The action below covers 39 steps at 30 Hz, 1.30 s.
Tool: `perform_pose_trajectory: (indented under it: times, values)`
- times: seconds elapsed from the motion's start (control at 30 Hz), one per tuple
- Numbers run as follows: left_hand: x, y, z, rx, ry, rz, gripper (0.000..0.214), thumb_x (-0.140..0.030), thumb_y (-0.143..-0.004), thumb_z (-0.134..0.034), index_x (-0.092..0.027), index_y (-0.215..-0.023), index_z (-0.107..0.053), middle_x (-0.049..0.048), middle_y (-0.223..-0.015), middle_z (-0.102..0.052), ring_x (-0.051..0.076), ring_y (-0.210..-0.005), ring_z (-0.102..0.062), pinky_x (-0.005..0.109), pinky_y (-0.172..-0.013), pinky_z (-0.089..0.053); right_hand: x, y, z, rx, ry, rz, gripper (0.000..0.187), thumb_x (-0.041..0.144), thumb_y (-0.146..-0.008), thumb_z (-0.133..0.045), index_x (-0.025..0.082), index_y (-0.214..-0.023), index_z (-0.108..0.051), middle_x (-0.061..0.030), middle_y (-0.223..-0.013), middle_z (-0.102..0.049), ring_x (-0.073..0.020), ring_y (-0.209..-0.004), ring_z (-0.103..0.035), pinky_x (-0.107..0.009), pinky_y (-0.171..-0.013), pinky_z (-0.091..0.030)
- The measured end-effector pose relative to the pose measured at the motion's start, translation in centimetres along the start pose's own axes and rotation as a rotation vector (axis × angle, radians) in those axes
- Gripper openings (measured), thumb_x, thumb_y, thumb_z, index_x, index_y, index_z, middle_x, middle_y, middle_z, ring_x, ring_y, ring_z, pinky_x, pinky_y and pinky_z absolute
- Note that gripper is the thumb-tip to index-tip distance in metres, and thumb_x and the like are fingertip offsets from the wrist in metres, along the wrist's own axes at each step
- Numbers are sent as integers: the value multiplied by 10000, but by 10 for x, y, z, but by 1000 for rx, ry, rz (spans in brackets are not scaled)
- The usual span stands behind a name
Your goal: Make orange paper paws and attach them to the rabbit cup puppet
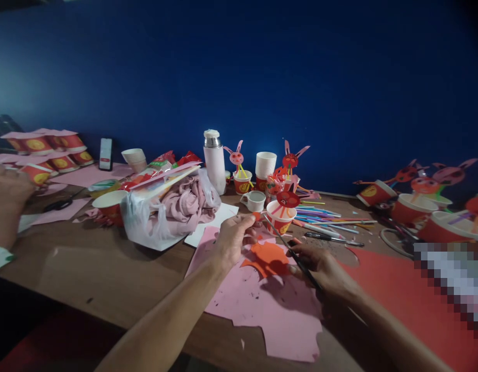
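My left hand (233,238) is raised over the pink paper sheet (262,305), pinching a small orange paper piece (256,216) between thumb and fingers. My right hand (320,266) rests on the sheet and grips black scissors (291,250), whose blades point up toward the small piece. An orange paper cut-out (268,258) lies on the pink sheet between both hands. A red-and-white paper cup (281,217) with a red disc and straws stands just beyond.
Coloured straws (324,214) and another pair of scissors (334,238) lie at right, with a red sheet (397,289). A plastic bag with pink cloth (173,206), a white flask (214,160) and finished cup rabbits (425,201) crowd the table. Another person's hand (6,191) works at far left.
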<state>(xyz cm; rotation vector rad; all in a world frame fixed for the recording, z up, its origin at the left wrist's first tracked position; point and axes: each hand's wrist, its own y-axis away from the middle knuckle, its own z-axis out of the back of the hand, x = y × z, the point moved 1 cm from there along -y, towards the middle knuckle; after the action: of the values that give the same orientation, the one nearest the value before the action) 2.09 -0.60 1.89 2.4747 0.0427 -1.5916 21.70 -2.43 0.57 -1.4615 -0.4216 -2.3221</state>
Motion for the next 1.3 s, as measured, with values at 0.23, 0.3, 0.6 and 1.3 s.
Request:
perform_pose_trajectory:
  times: [0.23,0.3,0.6,1.3]
  values:
    - [1,2,0,30,-10,18,199,-276,-593,-661,-137,-682,-549,-29,-555,-546,54,-394,-458,173,-377,-373,-6,-3,0,-36,83,62,381,393,-709,-625,146,-997,-595,-7,-713,-597,-157,-651,-561,-256,-571,-431]
    - [0,2,-1,35,-9,23,175,-279,-627,-632,-137,-684,-547,-20,-564,-555,56,-397,-461,175,-379,-377,-6,-3,1,-55,93,74,381,394,-717,-617,140,-1001,-594,-23,-764,-614,-168,-682,-578,-258,-578,-448]
    - [4,0,-2,66,-51,16,166,-259,-627,-649,-122,-665,-562,0,-573,-576,54,-410,-453,179,-392,-388,-2,0,29,-153,732,98,359,357,-737,-554,251,-1075,-612,-27,-809,-694,-194,-685,-627,-230,-506,-394]
    - [11,3,-6,125,-172,1,159,-248,-577,-663,-137,-594,-551,-41,-490,-511,52,-404,-466,176,-436,-392,6,21,49,-41,981,217,495,118,-708,-468,260,-1176,-548,-42,-1089,-655,-216,-913,-617,-279,-689,-453]
